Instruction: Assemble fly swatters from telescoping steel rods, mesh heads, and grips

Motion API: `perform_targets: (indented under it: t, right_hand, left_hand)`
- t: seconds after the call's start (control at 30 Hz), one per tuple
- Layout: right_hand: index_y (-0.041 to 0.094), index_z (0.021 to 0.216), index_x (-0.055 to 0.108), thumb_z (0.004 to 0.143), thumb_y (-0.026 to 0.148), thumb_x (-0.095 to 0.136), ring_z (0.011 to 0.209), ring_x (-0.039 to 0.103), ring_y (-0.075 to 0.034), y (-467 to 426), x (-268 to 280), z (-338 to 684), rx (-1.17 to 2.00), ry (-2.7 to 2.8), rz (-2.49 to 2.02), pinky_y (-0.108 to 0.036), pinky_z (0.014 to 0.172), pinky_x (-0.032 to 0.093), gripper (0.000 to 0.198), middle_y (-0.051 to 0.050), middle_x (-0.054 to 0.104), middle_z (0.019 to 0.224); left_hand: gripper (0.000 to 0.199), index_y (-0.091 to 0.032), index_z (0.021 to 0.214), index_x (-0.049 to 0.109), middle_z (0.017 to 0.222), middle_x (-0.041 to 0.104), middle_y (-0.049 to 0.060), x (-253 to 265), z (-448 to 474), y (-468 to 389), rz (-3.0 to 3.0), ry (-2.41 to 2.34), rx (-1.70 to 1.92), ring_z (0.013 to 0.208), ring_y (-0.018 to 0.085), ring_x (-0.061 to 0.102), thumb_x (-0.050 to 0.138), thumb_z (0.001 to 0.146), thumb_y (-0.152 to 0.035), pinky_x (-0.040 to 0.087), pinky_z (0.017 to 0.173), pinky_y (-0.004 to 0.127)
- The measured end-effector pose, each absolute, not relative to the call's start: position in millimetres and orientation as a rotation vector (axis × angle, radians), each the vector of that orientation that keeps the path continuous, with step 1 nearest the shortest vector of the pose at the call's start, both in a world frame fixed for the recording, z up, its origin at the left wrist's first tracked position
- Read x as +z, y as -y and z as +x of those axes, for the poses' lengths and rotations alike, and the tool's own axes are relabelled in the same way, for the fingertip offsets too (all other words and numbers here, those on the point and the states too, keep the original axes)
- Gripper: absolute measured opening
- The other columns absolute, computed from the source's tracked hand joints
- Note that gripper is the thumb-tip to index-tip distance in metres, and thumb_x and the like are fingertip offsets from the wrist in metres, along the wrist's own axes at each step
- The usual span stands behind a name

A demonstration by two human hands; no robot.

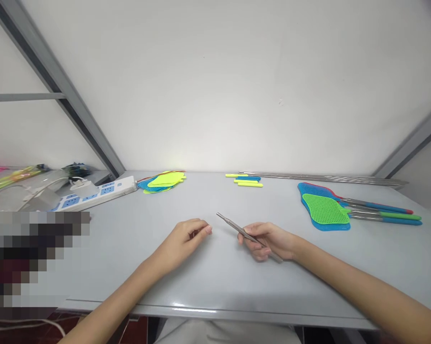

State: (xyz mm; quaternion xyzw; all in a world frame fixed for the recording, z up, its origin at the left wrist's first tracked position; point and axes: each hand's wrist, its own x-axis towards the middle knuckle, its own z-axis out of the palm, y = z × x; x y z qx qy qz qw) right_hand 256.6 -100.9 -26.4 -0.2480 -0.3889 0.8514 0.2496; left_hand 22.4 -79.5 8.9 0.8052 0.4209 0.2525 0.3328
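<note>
My right hand [260, 241] is closed around a slim metal telescopic rod [231, 223], collapsed short. Its narrow stepped tip points up and left, and the other end shows below the palm. To the left, my left hand [187, 239] is loosely curled, thumb tip close to the fingertips, with nothing visible in it; a gap separates it from the rod's tip. Right of my right hand lie fly swatters with metal shafts: a green swatter [325, 209] on top of blue ones [314, 189], with a red edge showing behind.
Along the back of the grey table [201, 286] lie yellow and blue swatter heads [165, 179], short yellow and blue handle tubes [249, 183] and a bundle of long metal rods [326, 178]. A white power strip [97, 195] with plugs and cables sits left. Pixelation covers the lower left.
</note>
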Motion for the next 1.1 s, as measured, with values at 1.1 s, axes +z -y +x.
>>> perform_targets:
  t: [1.1]
  right_hand:
    - [0.012, 0.091, 0.052, 0.076, 0.026, 0.046, 0.041, 0.04, -0.005, 99.5, -27.5, 253.4, 2.228, 1.081, -0.725, -0.022, 0.046, 0.029, 0.021, 0.003, 0.044, 0.055]
  left_hand:
    - [0.045, -0.029, 0.117, 0.041, 0.13, 0.031, 0.006, -35.9, -60.5, -72.8, 2.584, -1.876, 0.425, 0.118, 0.028, 0.023, 0.025, 0.078, -0.047, 0.019, 0.09, 0.046]
